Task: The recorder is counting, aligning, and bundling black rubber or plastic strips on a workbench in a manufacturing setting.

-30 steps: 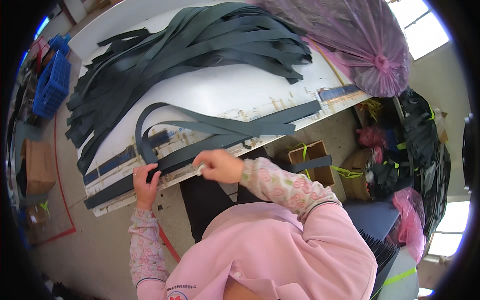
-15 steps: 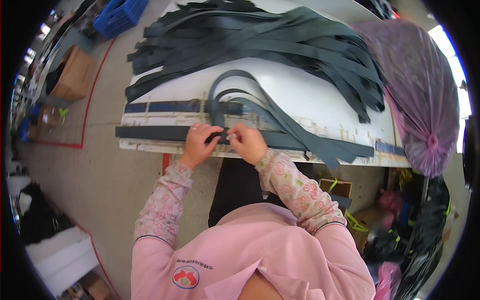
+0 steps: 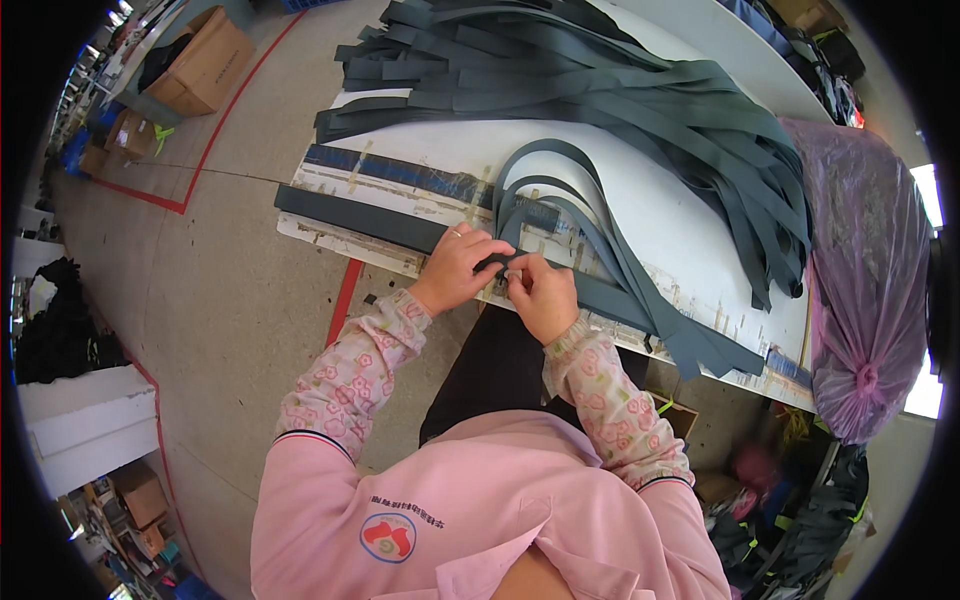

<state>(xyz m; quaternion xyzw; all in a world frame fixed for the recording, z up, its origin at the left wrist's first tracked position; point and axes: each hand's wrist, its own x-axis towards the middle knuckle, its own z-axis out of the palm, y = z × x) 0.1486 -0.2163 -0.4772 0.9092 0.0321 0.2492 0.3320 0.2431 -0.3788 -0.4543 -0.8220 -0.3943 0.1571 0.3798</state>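
Left hand [image 3: 460, 268] and right hand [image 3: 543, 298] worked close at 1 looped strap [image 3: 655, 305]

In the head view, 2 bare hands met at the near edge of 1 white table [image 3: 680, 235]. Clock directions here ran from the point between them.

The left hand, with 1 ring [image 3: 457, 232] on it, had its thumb and fingertips drawn together on a dark end of the looped strap. The right hand sat just beside it, thumb and forefinger narrow, with 1 small pale thing [image 3: 513, 275] at the tips, too small to name; whether those fingers gripped it or the strap could not be told.

The looped strap rose from the fingers in 2 nested curves toward 12 to 1 o'clock, then ran down to 4 o'clock. Beneath it, 1 flat strap [image 3: 360, 217] lay along the table edge, from 10 o'clock to 4 o'clock, passing under the hands.

At 1 o'clock on the table spread 1 pile of dark green-grey straps [image 3: 620, 90], too overlapped to count. At 3 o'clock stood 1 knotted pink translucent bag [image 3: 870, 260]. On the floor side, 1 large cardboard box [image 3: 213, 65] showed at 10 o'clock and 1 black heap [image 3: 60, 320] at 9 o'clock. 2 flowered sleeves [image 3: 345, 370] covered the forearms.
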